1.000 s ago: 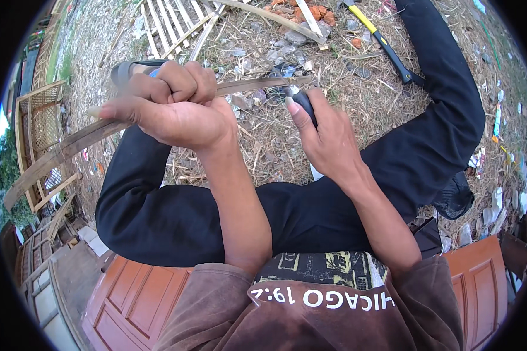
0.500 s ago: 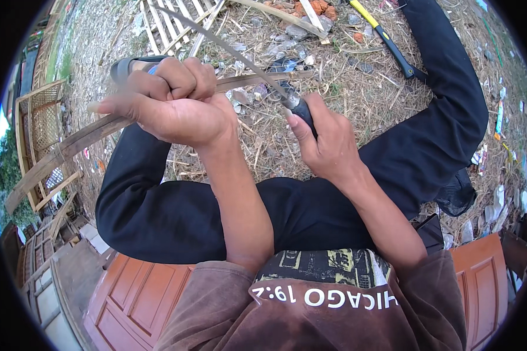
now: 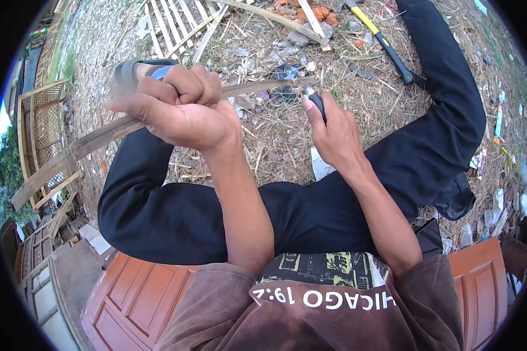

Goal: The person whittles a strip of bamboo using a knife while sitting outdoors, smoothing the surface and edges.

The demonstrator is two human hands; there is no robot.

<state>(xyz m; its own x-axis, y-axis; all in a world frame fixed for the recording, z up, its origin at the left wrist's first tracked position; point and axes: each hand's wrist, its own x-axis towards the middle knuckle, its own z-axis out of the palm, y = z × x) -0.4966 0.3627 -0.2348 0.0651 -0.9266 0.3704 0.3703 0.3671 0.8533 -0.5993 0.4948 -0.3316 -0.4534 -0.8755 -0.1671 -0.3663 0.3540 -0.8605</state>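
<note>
In the head view, your left hand (image 3: 178, 114) is closed in a fist around a long, thin wooden strip (image 3: 88, 140). The strip runs from the lower left, past the lattice panel (image 3: 38, 126) at the left edge of the ground, up through your fist and on to the right, where its narrow end (image 3: 263, 86) reaches your right hand. Your left thumb lies stretched along the strip, pointing left.

Your right hand (image 3: 334, 137) is closed around the dark handle of a knife (image 3: 316, 102); the blade itself is too blurred to trace, but the handle's tip sits just at the strip's narrow end. Whether blade and strip touch cannot be told.

Both hands are raised above your legs in black trousers (image 3: 310, 205), which are folded on the straw-covered ground (image 3: 263, 146). You sit on a reddish-brown panelled door (image 3: 129, 298) lying flat at the lower edge.

At the far edge of the ground lies a hammer with a yellow and black handle (image 3: 383, 42), well apart from your right hand. Beside it, to the left, are pale wooden slats (image 3: 170, 23) and some broken orange bricks (image 3: 316, 11).
</note>
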